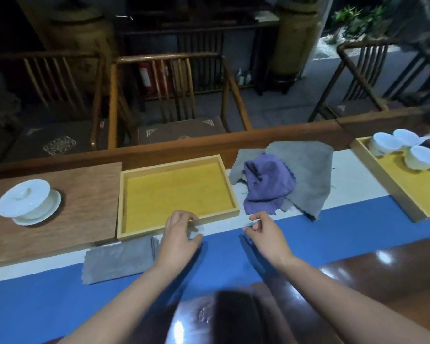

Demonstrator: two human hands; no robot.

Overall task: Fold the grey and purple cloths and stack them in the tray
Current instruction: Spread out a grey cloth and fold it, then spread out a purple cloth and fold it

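Task is early, by my read: the tray (pixel 230 194) with the yellow bottom holds nothing yet, so no stacking is done. One grey cloth (pixel 119 259) lies folded flat on the worktop (pixel 333 234) just in front of the tray's near-left corner, looking ready to go in but not yet placed. The left hand (pixel 180 234) rests with its heel over that folded cloth's right end and its fingertips at the tray's near rim, fingers loosely curled, gripping nothing that I can make out. The right hand (pixel 263 233) hovers just right of it over the bare strip of worktop, fingers half curled and empty, near the loose pile. Still to fold: the purple cloth (pixel 268 184), crumpled in a heap, sitting on top of a second grey cloth (pixel 308 167) that is spread out unfolded to the right of the tray (its edges rumpled, one corner hanging toward the blue band). So roughly one of three cloths is folded, none is in the tray. Cups (pixel 405 150) in a second tray (pixel 382 180) at far right and a lidded bowl (pixel 29 201) at left look uninvolved.
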